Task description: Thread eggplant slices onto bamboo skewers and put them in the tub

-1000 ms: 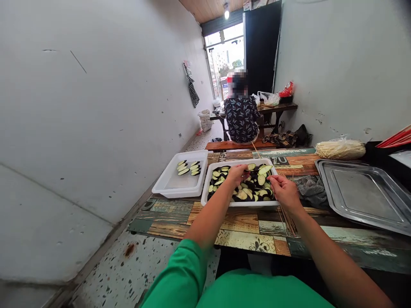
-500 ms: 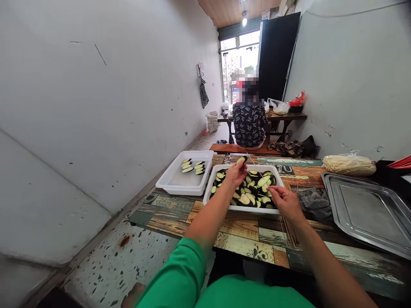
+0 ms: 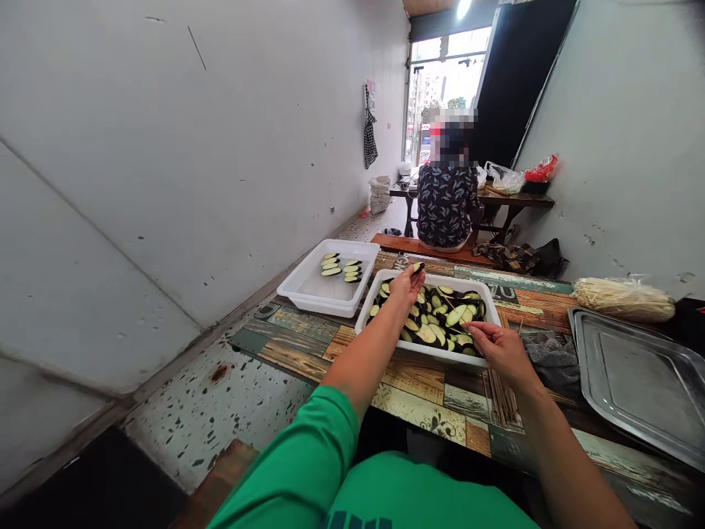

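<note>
Hands over a tub of sliced eggplant.

Left hand (image 3: 406,285) pinches one eggplant slice (image 3: 418,267) in closed fingertips, lifted above the far rim of the white tub (image 3: 368,311). Right hand (image 3: 499,347), near the tub's close right corner, has thumb and fingers pressed on a thin bamboo skewer (image 3: 458,328) that points toward the left hand, over the heaped slices. Just under the right wrist lies a bundle of skewers (image 3: 500,397) on the patterned table (image 3: 418,382). Left of the held slice stands a second tub (image 3: 308,283) with a few slices.
</note>
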